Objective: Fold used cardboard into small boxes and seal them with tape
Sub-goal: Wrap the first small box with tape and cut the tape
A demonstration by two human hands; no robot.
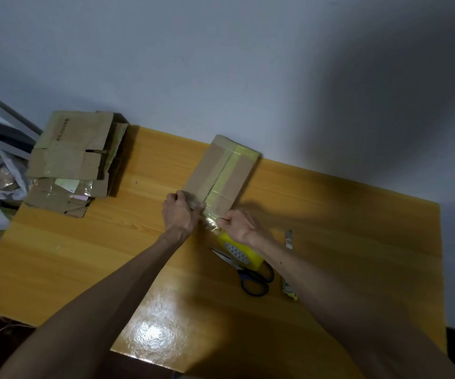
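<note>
Head view is showing the cardboard box point(221, 170) lying mid-desk point(84, 255), close to the wall. Both hands are working at its near end: the left hand point(178, 213) is curling its fingers round the box's corner, and the right hand point(237, 225) is pinching a clear tape strip point(210, 222). Scissors point(248, 272) are lying beside the right forearm.

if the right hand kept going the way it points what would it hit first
Probably the left hand: the right hand, pinching the clear tape, points leftward along the near end of the cardboard box toward it. Depth is unclear, so it might graze the box edge first.
</note>
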